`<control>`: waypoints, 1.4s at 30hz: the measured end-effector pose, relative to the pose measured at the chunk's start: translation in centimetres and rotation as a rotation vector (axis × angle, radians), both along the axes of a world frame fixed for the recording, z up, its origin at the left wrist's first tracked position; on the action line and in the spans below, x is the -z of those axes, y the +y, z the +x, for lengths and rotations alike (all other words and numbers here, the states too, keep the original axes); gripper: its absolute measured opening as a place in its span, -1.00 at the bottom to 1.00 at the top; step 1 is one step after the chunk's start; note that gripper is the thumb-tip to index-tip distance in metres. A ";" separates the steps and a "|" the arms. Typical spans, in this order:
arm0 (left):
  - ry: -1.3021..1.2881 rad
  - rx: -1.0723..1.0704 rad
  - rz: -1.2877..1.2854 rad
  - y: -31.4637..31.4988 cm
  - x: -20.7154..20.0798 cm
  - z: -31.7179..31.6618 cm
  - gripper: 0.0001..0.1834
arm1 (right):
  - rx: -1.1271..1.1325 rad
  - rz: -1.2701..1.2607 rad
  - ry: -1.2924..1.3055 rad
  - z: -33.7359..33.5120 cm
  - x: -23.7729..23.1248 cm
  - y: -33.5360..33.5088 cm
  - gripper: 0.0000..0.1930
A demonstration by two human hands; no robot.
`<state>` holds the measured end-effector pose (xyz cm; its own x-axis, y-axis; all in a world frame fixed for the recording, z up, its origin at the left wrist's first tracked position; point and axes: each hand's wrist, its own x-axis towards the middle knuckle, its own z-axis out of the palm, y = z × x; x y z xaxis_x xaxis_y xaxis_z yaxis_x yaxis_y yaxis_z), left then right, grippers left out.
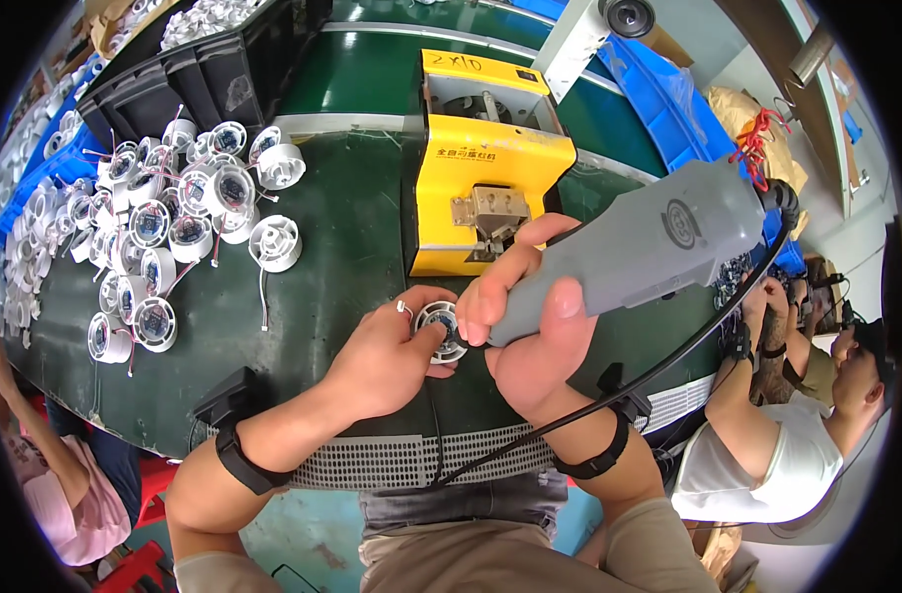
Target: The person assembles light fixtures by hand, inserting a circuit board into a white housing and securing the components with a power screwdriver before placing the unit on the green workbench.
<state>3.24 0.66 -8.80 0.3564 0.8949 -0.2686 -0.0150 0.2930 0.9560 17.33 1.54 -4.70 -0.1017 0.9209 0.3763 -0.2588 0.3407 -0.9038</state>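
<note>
My left hand is closed around a round white plastic housing with a dark circuit board inside, its thumb resting over the board. A small white connector pokes out by its fingers. My right hand grips a grey electric screwdriver, which slants from the upper right down toward the housing. The screwdriver's tip is beside the housing's right edge; whether it touches a screw is hidden by my fingers. Just beyond both hands stands a yellow screw feeder with a metal outlet block.
Many similar white housings with wires are heaped at the left, one apart from them. A black crate stands behind. The screwdriver's black cable loops along the right. Co-workers sit at both sides. Blue bins lie beyond.
</note>
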 end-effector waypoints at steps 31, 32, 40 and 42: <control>0.646 0.732 0.651 1.4 -3.9 -6.1 -0.79 | 0.831 0.249 -1.063 23.2 5.8 10.5 -0.82; 0.556 0.812 0.541 1.3 -4.4 -5.8 -0.81 | 0.783 0.293 -0.876 21.8 4.4 9.4 -0.80; -0.172 0.499 0.409 -0.2 -2.8 -2.8 -0.24 | 0.226 0.846 -0.826 7.4 -0.4 -1.1 -0.79; -0.354 0.403 0.347 -1.3 -1.5 -1.1 -0.33 | 0.163 0.945 -0.826 6.1 -0.1 -1.7 -0.72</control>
<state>2.17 -0.66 -7.28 0.6971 0.6861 0.2080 -0.3004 0.0161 0.9537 23.40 -0.20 -4.63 -0.5306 0.3523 0.7710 0.3708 0.9144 -0.1626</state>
